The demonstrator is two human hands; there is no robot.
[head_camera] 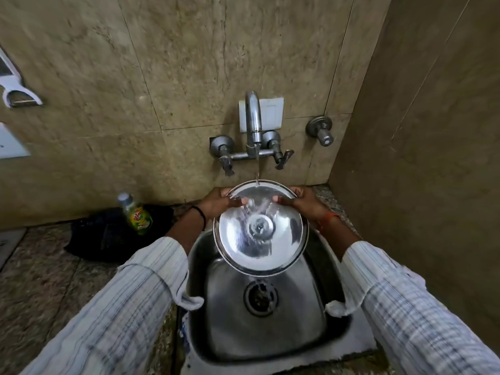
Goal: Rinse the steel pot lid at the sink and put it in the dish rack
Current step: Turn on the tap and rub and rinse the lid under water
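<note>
On the speckled stone surface [40,266] at the left, a clear bottle of green dish liquid with a grey cap [135,215] stands against a crumpled black cloth [108,234], well apart from the work.

The left hand [219,203] is closed on the far-left rim of the round polished steel pot lid [259,231], thumb lying on the face turned to the camera and the other fingers hidden behind. The lid is held in the air over the stainless steel sink basin [259,320], above its round drain [260,296], touching neither.

The lid is a disc, so it has no real long axis. It is tilted, far edge up toward the wall and near edge dropped toward the person. A round fitting sits at the centre of the facing side; whether this is the inside or the outside I cannot tell.

The stream from the curved chrome wall tap [253,123] lands just inside the far rim and sheets down across the middle.

To rinse well, I would keep this tilt so the water drains off the near edge, and turn the lid by its rim so the stream sweeps the whole face, then flip it for the other side. Wet steel will likely be slippery, so both grips should stay firm.

The right hand [300,203] is closed on the far-right rim in the same way, thumb on top. No dish rack is in view.
</note>
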